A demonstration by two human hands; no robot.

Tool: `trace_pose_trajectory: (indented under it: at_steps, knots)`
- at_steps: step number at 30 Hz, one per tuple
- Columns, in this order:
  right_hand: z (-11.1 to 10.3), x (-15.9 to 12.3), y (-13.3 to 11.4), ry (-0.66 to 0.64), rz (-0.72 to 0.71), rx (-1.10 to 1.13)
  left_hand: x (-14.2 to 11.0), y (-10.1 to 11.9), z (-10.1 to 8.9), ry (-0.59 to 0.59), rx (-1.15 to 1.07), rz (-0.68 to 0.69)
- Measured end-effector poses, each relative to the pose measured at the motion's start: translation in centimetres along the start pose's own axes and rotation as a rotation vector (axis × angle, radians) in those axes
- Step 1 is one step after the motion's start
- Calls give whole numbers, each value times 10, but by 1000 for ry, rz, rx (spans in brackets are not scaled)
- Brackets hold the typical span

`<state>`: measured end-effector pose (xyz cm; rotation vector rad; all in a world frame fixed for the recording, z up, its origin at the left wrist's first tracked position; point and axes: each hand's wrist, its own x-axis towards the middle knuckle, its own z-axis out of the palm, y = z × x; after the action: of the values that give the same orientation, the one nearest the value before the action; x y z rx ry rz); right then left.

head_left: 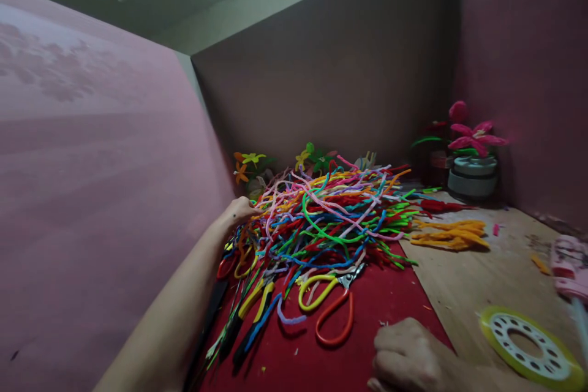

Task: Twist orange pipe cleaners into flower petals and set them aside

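A big tangled heap of coloured pipe cleaners (331,214) lies on a red mat (303,355). My left hand (239,209) reaches into the heap's far left edge; its fingers are buried among the strands. My right hand (407,355) rests on the mat's near right corner, knuckles up, fingers curled under, with nothing visible in it. Scissors with a yellow and an orange handle (328,306) lie at the heap's near edge, just left of my right hand. Pliers with yellow and black handles (252,312) lie beside my left forearm.
Pink partition walls close in left and right, a grey one behind. A bundle of orange pipe cleaners (452,234) lies on the wooden table (487,282). A potted pink pipe-cleaner flower (473,153) stands back right. A yellow-green ring (526,343) and pink tool (572,269) sit at right.
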<state>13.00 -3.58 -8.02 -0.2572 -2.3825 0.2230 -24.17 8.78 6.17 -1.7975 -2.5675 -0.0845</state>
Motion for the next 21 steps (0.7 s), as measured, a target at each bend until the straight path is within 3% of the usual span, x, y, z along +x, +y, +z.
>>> trace_pose_trajectory:
  at_steps: [9,21]
  knots:
    - [3,1,2,16,-63,8,-10,12,3,-106,12,45]
    - [0,1,0,42,-13,15,-2,11,4,95,-86,31]
